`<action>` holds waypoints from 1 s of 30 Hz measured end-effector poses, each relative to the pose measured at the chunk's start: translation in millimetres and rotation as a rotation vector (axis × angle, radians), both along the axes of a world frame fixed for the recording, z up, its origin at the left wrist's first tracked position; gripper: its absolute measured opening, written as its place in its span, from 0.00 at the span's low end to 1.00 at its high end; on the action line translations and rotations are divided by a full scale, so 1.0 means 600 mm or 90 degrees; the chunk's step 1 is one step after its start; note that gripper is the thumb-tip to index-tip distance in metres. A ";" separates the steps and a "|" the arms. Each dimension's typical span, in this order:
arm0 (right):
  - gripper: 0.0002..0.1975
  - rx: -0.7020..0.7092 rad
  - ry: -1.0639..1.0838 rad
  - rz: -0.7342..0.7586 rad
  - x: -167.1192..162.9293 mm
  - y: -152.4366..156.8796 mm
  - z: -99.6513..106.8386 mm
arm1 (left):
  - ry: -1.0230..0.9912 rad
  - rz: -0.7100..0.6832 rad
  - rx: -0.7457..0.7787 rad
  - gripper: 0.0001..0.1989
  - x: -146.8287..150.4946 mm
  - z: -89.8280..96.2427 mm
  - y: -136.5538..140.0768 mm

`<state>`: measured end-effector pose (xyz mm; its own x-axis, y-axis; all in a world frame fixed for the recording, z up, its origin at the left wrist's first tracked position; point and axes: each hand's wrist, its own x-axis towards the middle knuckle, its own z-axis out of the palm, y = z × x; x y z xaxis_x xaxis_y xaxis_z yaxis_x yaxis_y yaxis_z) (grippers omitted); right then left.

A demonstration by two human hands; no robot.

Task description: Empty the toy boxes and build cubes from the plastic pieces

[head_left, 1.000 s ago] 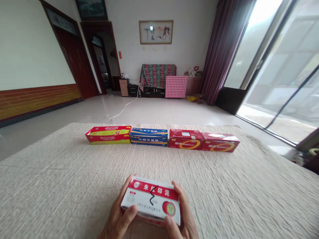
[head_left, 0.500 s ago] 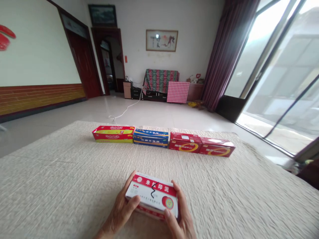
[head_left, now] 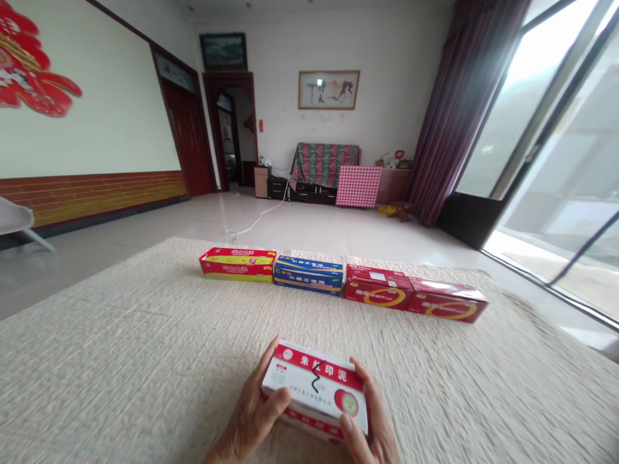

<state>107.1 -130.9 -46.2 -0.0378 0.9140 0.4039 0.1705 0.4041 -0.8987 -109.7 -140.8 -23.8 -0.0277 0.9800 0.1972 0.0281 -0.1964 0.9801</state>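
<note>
A person holds a white and red cardboard box (head_left: 309, 390) with both hands, close in front of the body; the left hand (head_left: 254, 409) is clamped on its left end, with the thumb on the near edge and the fingers going around the side; the right hand (head_left: 380, 428) is clamped on its right end in the same way, its thumb near the round red picture on the top; the two hands are apart, with the box between them. The top has a red stripe with white writing, and a squiggly black line runs down its middle; it is hard to tell if the bottom touches the wrinkly cream cloth (head_left: 145, 341) below.

Farther off on that cloth, four boxes stand in a row; on the left is a long red and yellow box (head_left: 238, 265); just beside it is a blue box with yellow stripes (head_left: 308, 276); next come two dark red boxes with yellow rings, one nearer the middle (head_left: 378, 287) and one at the right end (head_left: 447, 301).

Across the room, a red and white checked cloth (head_left: 358, 187) hangs low; a framed picture (head_left: 329, 90) is on the wall; a long purple curtain (head_left: 464, 109) hangs on the right.
</note>
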 end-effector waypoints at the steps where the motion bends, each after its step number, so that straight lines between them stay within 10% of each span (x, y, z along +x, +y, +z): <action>1: 0.28 0.000 -0.006 0.004 0.001 0.000 -0.001 | 0.002 -0.001 -0.005 0.45 0.000 0.001 -0.001; 16: 0.27 0.025 -0.088 -0.019 0.012 0.007 0.004 | -0.004 -0.012 0.003 0.48 0.004 0.015 0.000; 22: 0.27 0.148 -0.260 0.059 0.054 0.024 0.067 | -0.024 -0.027 0.008 0.51 0.005 0.014 0.006; 30: 0.26 0.084 -0.567 0.132 0.056 0.064 0.168 | -0.013 -0.027 0.047 0.49 0.006 0.012 0.011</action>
